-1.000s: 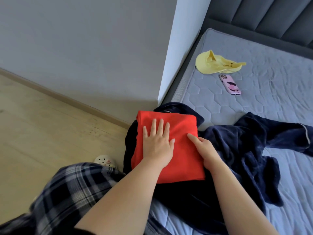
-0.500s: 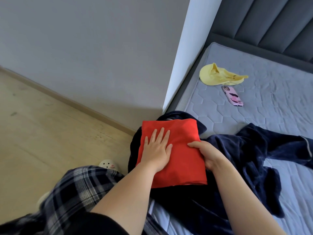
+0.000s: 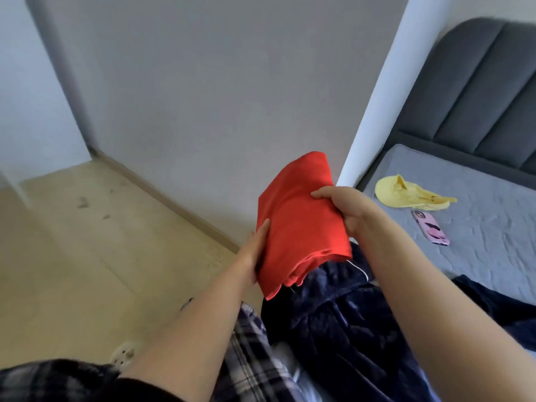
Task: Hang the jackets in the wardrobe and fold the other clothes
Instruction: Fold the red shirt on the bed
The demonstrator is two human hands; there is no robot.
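The folded red garment is held up in the air between both hands, tilted so its far end points up toward the white wall corner, its lower folded edges hanging loose just above the dark navy robe. The right hand grips the garment's right edge, thumb lying across the top face and the fingers curled underneath, out of sight. The left hand supports the left edge with its fingers laid fairly straight along the cloth; whether they curl under it is hard to tell, since the garment hides the palm side. The navy robe lies crumpled below, spilling off the near edge of the bed and spreading away to the right over the grey quilted mattress. Farther back on the mattress rests a yellow cloth, and just beside it, nearer the camera, a phone in a pink case lies flat. A dark grey padded headboard stands behind. At lower left the person's plaid trousers show, with a pale perforated slipper on the light wooden floor, which runs to a grey wall.
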